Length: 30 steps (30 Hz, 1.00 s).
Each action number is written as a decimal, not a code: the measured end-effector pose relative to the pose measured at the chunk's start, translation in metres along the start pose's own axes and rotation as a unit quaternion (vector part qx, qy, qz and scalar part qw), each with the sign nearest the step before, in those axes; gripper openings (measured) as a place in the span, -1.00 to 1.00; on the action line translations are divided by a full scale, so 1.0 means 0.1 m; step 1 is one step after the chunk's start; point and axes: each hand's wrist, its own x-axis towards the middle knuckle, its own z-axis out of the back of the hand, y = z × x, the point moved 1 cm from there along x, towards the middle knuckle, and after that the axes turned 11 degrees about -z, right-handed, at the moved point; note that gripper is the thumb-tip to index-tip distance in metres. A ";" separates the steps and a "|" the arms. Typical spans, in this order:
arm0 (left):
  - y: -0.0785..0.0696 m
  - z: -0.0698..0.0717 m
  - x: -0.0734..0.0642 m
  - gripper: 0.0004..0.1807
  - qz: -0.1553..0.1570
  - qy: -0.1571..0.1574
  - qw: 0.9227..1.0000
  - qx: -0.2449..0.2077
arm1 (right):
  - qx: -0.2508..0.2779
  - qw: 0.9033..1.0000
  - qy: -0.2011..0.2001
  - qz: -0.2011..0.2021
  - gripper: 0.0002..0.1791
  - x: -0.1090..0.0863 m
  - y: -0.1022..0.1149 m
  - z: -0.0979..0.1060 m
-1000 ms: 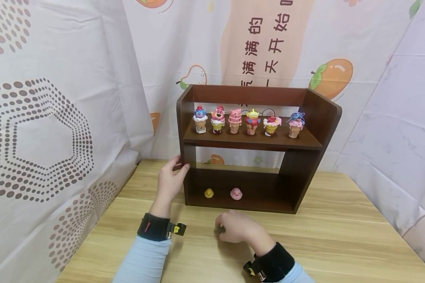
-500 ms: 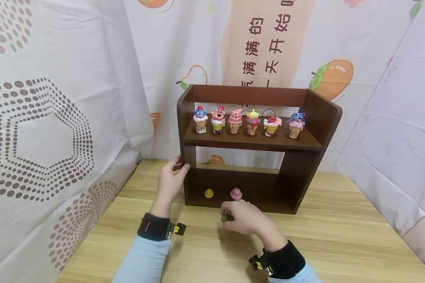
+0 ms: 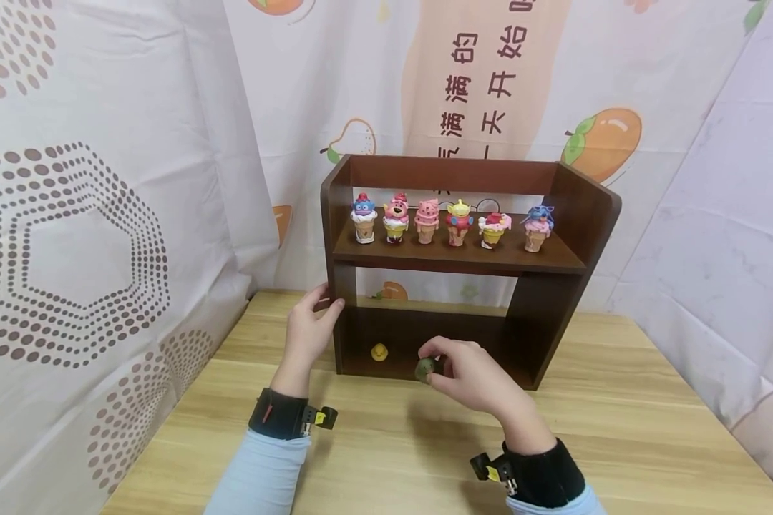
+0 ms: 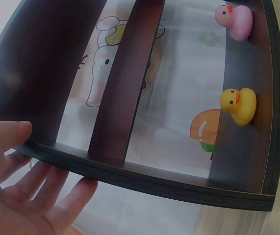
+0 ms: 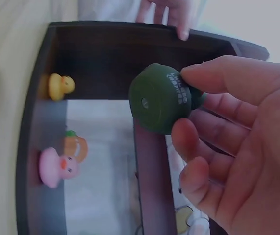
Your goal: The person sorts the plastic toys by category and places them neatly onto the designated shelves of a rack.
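My right hand (image 3: 477, 378) pinches a dark green rubber duck (image 5: 155, 100) between thumb and fingers, just in front of the lower shelf. Its flat base, with a small hole and raised lettering, faces the right wrist camera. My left hand (image 3: 310, 325) grips the left side panel of the dark brown wooden shelf (image 3: 457, 265), thumb on one face and fingers on the other. On the lower board sit a small yellow duck (image 4: 240, 105) and a pink duck (image 4: 237, 20), well apart. In the head view the pink one is hidden behind my right hand.
Several ice-cream-cone figurines stand in a row on the upper board, among them a pink one (image 3: 427, 222) and a blue-topped one (image 3: 537, 229). The shelf stands on a light wooden table (image 3: 618, 400). A printed curtain (image 3: 283, 107) hangs close behind.
My right hand has risen from the table and moved forward and to the right with the green duck, which has come into sight. My left hand has stayed on the panel.
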 end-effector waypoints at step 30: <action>0.00 0.01 0.00 -0.53 0.004 0.003 1.000 -0.002 | -0.004 0.986 -0.161 0.035 -0.64 -0.19 -0.10 0.43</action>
